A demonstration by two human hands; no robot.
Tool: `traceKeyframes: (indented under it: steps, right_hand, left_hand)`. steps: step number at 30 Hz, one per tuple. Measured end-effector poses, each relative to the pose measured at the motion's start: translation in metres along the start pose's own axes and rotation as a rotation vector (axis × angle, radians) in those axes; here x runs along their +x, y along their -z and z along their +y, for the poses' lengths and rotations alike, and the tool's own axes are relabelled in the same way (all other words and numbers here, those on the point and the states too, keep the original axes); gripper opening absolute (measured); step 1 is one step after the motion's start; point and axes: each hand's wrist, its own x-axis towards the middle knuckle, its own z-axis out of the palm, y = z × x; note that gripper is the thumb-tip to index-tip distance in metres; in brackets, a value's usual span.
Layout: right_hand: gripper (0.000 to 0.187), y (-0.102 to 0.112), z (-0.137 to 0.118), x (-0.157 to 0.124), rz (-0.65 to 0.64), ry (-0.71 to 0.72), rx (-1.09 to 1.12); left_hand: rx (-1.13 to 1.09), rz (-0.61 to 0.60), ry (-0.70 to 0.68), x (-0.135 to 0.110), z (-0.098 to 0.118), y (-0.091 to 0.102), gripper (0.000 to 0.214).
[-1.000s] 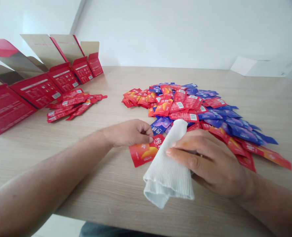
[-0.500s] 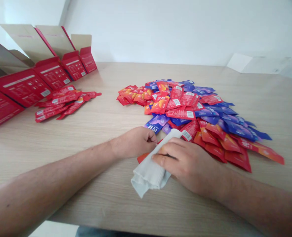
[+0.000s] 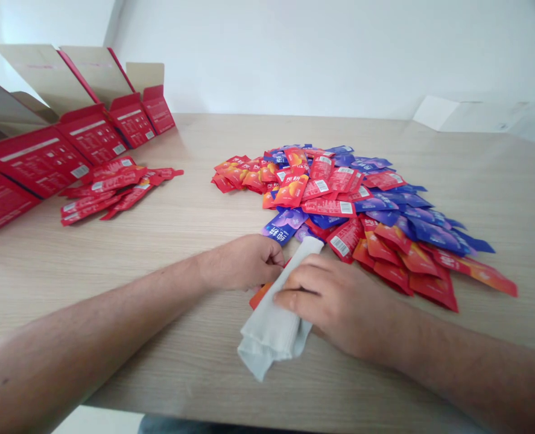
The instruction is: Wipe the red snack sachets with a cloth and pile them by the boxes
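My right hand (image 3: 335,301) grips a folded white cloth (image 3: 274,322) between thumb and fingers. Under the cloth's left side lies a red and orange sachet (image 3: 259,296), of which only a strip shows. My left hand (image 3: 249,263) is closed, its fingertips pinching that sachet's edge beside the cloth; the fingertips are partly hidden. Just beyond both hands spreads a pile of red sachets (image 3: 328,207) and blue-purple sachets (image 3: 281,224), with the near ones close to the cloth's upper end.
Open red cartons (image 3: 90,134) stand in a row along the left, flaps raised. Before them lies a small heap of red sachets (image 3: 113,184). A white folded card or box (image 3: 457,116) rests at the back right of the wooden table (image 3: 195,374). A white wall is behind.
My right hand and the white cloth have shifted slightly left and toward me, along the sachet. My left hand stays at the sachet's edge. The whole view has moved a little.
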Motion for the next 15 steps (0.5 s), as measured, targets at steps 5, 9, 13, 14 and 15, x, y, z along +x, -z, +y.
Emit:
traceKeyframes:
  steps: [5,9,13,14,15]
  right_hand:
    - [0.02,-0.001,0.009,-0.002,0.032,-0.003,0.03]
    - [0.021,-0.003,0.007,-0.001,0.057,-0.046,0.0]
    - [0.021,0.001,-0.001,0.002,-0.006,0.059,0.03]
    - [0.021,0.002,-0.001,0.002,-0.013,0.046,0.035]
    - [0.02,0.003,0.0,0.001,0.001,0.026,0.04]
  left_hand:
    - [-0.035,-0.021,0.034,0.003,-0.001,-0.002,0.013]
    - [-0.038,0.008,0.032,0.003,-0.002,-0.001,0.013]
    - [-0.035,-0.006,0.002,0.003,0.0,0.001,0.016]
    - [-0.047,-0.012,0.003,0.002,0.0,0.002,0.016]
    - [-0.059,-0.016,0.006,0.001,0.0,0.002,0.015]
